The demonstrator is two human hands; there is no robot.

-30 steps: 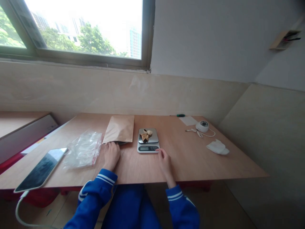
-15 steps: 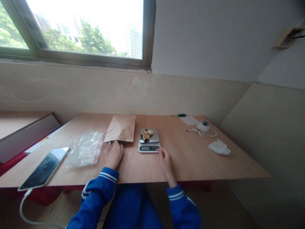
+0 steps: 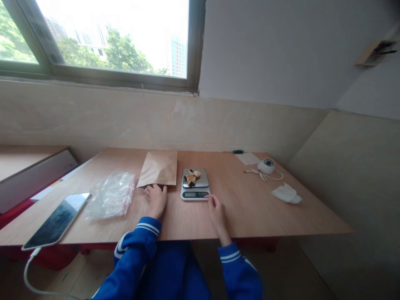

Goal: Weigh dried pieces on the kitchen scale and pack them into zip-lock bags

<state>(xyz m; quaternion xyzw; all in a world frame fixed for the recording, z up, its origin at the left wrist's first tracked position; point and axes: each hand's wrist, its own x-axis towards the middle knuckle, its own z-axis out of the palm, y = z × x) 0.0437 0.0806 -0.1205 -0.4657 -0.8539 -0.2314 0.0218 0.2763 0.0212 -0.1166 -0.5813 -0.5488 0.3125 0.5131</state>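
Kraft-brown flat paper pouch point(image 3: 158, 168) lies on the pale plywood surface point(image 3: 265, 216), open end toward the person, just left of the scale. Left hand point(image 3: 156, 201) rests palm down at that near edge, fingers curled over a dark strip at the mouth. Can't tell whether it pinches the edge or only presses on it. Lying flat with the mouth facing in puts the opening within reach.

Small white digital scale with a brushed steel platform point(image 3: 195, 194) sits dead centre, display and buttons facing the person, so it's readable from the seat. On the platform is a little heap of dried tan and dark brown pieces point(image 3: 191, 177), irregular and curled, piled mid-plate and clear of the rim. Right hand point(image 3: 216, 212) is loosely curled and holds nothing, fingertips touching the scale's front right corner by the buttons.

Left of the pouch there's a crinkled clear plastic zip bag with a red seal strip point(image 3: 110, 195), limp and glossy. Further left a dark glass-fronted phone point(image 3: 55, 221) lies face up at the surface edge, with a white cable point(image 3: 28, 271) hanging off it.

Far right, well apart from the hands: a round white gadget with a dark dial point(image 3: 266, 165) and loose cord, a crumpled white tissue point(image 3: 286, 193), a paper slip point(image 3: 247, 158) and a green pen point(image 3: 237, 151) by the wall.
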